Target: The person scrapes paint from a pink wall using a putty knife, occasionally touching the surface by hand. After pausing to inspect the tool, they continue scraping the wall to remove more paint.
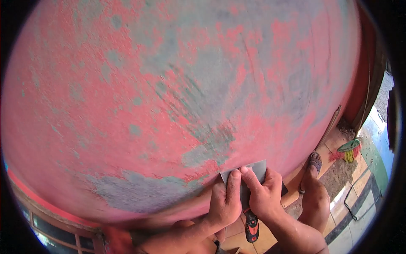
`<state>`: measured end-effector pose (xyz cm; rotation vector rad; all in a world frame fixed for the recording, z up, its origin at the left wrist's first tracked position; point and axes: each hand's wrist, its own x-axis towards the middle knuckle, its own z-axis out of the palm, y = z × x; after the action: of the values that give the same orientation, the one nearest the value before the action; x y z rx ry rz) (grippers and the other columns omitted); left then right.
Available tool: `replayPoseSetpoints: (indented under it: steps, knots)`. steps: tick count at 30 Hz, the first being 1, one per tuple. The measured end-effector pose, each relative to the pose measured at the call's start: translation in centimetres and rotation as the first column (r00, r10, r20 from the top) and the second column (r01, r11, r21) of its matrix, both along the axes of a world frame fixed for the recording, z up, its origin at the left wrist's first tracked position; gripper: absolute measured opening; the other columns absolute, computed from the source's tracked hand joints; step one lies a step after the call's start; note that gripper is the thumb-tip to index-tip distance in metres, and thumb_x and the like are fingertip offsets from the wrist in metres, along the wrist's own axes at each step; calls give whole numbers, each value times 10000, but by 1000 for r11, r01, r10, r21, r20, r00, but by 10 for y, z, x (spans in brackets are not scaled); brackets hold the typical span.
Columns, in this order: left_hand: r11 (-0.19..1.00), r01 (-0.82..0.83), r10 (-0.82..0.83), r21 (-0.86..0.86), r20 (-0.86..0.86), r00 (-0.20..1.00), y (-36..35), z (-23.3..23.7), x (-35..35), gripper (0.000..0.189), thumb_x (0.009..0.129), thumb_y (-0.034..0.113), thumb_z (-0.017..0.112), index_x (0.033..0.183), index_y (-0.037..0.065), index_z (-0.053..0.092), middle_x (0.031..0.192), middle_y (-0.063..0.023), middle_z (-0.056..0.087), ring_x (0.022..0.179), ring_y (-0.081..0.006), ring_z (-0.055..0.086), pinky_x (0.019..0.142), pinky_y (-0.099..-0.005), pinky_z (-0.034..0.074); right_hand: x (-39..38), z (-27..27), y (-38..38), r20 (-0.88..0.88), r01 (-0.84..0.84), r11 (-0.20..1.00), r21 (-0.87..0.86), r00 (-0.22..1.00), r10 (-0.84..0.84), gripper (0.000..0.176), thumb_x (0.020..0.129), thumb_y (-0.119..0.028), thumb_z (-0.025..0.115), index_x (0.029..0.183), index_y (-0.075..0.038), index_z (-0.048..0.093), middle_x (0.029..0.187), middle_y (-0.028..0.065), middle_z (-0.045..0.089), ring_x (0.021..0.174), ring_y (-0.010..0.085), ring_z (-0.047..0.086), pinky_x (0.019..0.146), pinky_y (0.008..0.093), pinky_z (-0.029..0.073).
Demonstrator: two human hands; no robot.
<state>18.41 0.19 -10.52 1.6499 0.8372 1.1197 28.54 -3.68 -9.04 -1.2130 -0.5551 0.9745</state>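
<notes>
Both hands grip a wide grey putty knife (259, 168), its flat blade edge up by the wall and its black-and-orange handle hanging below between my wrists. My left hand (226, 199) is closed on the blade's left side, thumb pressed on its face. On the right side my right hand (265, 192) is closed too, its thumb meeting the left one. Behind the blade stands the pink wall (127, 101), its paint worn to grey-green patches. The lower edge of the wall passes close to my hands.
A green broom head (349, 146) with red and yellow bristles lies at the right. My sandalled foot (314, 163) rests on the tan tiled floor (264, 239) near debris. A dark cable (349, 205) curves across the floor. Window panes (53, 232) show at lower left.
</notes>
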Motion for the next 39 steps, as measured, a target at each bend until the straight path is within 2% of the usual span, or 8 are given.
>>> replayPoseSetpoints:
  steps: [2, 6, 11, 15, 26, 33, 35, 39]
  knots:
    - [992, 4, 15, 124, -151, 988, 3, 1, -6, 370, 1082, 234, 418, 914, -44, 596, 757, -55, 598, 737, -104, 549, 609, -294, 451, 0, 1, 2, 22, 30, 997, 68, 999, -31, 270, 918, -221, 716, 825, 27, 666, 702, -2, 639, 652, 52, 543, 558, 253, 451]
    - [996, 5, -4, -87, 12, 1000, 1, 29, 9, 401, 1086, 252, 406, 902, -46, 599, 725, -57, 596, 714, -106, 554, 599, -294, 450, 5, 18, 5, 23, 28, 992, 124, 999, -31, 264, 917, -217, 717, 838, 30, 668, 713, -3, 640, 660, 52, 546, 567, 247, 453]
    - [997, 17, -23, -78, -85, 996, 1, -1, 0, 398, 1088, 263, 400, 981, -57, 611, 790, -70, 631, 793, -95, 571, 639, -295, 463, 0, -6, 5, 0, 68, 988, 137, 998, -69, 268, 917, -221, 719, 840, 32, 669, 713, -1, 643, 659, 55, 543, 569, 249, 454]
    - [984, -17, 53, 176, -201, 978, -1, -3, 0, 397, 1089, 264, 400, 981, -53, 613, 796, -61, 631, 800, -95, 571, 646, -296, 464, 6, 2, 1, 38, 20, 997, 74, 999, -23, 267, 916, -218, 718, 853, 36, 668, 716, 5, 645, 663, 54, 545, 570, 254, 456]
    - [987, 26, -38, -156, -73, 997, 0, 3, 0, 410, 1091, 270, 397, 981, -58, 617, 831, -71, 653, 803, -93, 589, 639, -281, 476, 7, 4, 0, 46, 7, 996, 92, 999, -11, 269, 917, -215, 715, 834, 36, 663, 688, -9, 633, 635, 44, 534, 540, 243, 441]
    - [965, -32, 79, 261, -169, 982, 4, 5, 4, 380, 1086, 257, 410, 966, -43, 612, 812, -96, 651, 800, -108, 606, 632, -308, 474, 5, 7, 2, 57, 42, 989, 142, 997, -50, 264, 923, -203, 701, 820, 37, 664, 698, -7, 637, 663, 44, 542, 566, 248, 455]
    - [991, 56, -59, -120, -18, 998, 4, 13, 4, 362, 1083, 238, 415, 944, -41, 600, 804, -106, 645, 790, -112, 599, 626, -326, 466, 7, 10, 2, 43, 19, 993, 119, 999, -24, 259, 924, -200, 699, 823, 37, 667, 708, -6, 644, 669, 46, 546, 575, 249, 459]
    - [995, -77, 78, 61, -18, 997, -2, 3, 8, 353, 1079, 234, 424, 950, -44, 601, 797, -97, 637, 791, -101, 584, 632, -323, 468, -2, -1, 1, 61, 64, 991, 119, 996, -72, 254, 925, -201, 696, 831, 35, 678, 711, 3, 655, 666, 48, 546, 573, 249, 459]
